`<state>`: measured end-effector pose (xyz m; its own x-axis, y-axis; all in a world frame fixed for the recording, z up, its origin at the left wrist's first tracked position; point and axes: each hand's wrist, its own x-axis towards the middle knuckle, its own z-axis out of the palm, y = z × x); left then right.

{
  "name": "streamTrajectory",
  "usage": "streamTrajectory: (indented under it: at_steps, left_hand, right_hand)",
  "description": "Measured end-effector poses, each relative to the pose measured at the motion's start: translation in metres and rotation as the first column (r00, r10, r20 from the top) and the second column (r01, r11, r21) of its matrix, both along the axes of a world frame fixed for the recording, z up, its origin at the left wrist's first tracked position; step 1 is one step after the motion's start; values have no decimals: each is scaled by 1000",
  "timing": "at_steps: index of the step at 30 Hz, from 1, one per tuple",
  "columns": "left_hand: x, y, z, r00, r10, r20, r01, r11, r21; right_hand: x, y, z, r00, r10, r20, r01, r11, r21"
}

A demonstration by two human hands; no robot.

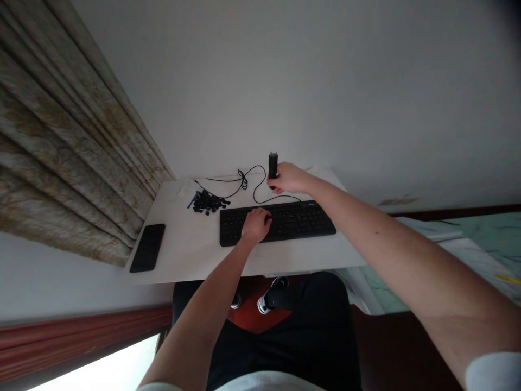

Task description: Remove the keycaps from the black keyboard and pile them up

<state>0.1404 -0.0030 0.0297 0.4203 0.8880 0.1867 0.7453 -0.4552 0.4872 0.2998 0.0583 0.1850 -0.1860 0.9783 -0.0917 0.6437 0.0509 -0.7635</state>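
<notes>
A black wired keyboard [285, 221] lies on the white desk. My left hand [256, 224] rests over its left-middle part, fingers bent, with thumb and forefinger close around a small dark spot that is too small to name. Above the keyboard's far edge, my right hand [287, 178] is closed around a black cylindrical device [273, 164]. The device stands upright, with two short prongs on its top end; its lower part is partly covered by my fingers. Left of the keyboard lies a loose pile of black keycaps [207, 202].
A blue stick-like object [191, 202] lies beside the pile. The keyboard's black cable [243, 179] loops across the back of the desk [183, 255]. At the left edge lies a dark phone [148, 247]. A patterned curtain [81, 136] hangs at left, and a wall stands behind.
</notes>
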Motion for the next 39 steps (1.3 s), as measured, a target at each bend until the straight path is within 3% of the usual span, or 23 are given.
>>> streamTrajectory:
  at_steps: [4, 8, 12, 17, 22, 30, 39]
  left_hand:
    - [1, 1, 0, 1000, 16, 16, -16, 1000, -15]
    - [1, 1, -2, 999, 31, 34, -30, 1000, -6]
    - [0, 1, -3, 999, 28, 23, -28, 1000, 8]
    - [-1, 3, -4, 1000, 1, 4, -1, 1000, 22]
    - [-2, 2, -5, 999, 17, 40, -17, 1000, 5]
    - [-1, 2, -3, 999, 1, 33, -1, 1000, 13]
    - [-1, 2, -2, 1000, 1, -22, 0, 1000, 27]
  right_hand:
    - [6, -26, -35, 985, -80, -153, 78, 997, -19]
    - [8, -51, -82, 971, -183, -154, 184, 983, -9]
    - [5, -58, -105, 972, -205, -117, 215, 973, 83]
    - [1, -61, -110, 985, -169, -29, 171, 969, 176]
    - [-4, -67, -108, 977, -213, 26, 204, 960, 193]
    - [-13, -69, -109, 970, -235, -64, 243, 953, 179]
    - [-17, -64, -92, 987, -134, 83, 117, 976, 185]
